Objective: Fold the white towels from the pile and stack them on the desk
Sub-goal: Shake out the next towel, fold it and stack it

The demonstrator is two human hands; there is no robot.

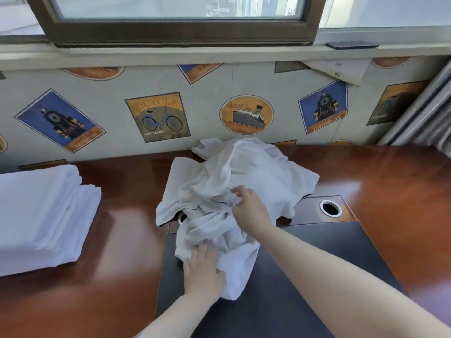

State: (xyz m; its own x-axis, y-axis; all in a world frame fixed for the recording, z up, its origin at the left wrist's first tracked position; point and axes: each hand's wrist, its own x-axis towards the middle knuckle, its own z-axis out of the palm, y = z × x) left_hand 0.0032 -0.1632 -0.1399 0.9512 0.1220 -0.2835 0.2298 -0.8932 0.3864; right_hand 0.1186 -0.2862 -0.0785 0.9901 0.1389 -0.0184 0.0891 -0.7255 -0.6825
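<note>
Towels in a crumpled white pile (234,181) lie on the reddish wooden desk (127,240), spilling over the dark inset panel (280,289) at its middle. The left hand (202,272) lies on the near end of the pile, fingers fairly straight and spread, pressing the cloth down against the panel. The right hand (249,206) reaches in beyond the left one, to the middle of the heap, its fingers curled and pinching a fold of towel. Well to the left of both hands sits a stack of folded white towels (41,215), apart from the pile. Just right of the right hand, a round metal-rimmed cable hole (330,208) opens in the desk. Beyond the hands, the wall shows retro bicycle and ship wallpaper (158,117) below a window frame (170,32)
</note>
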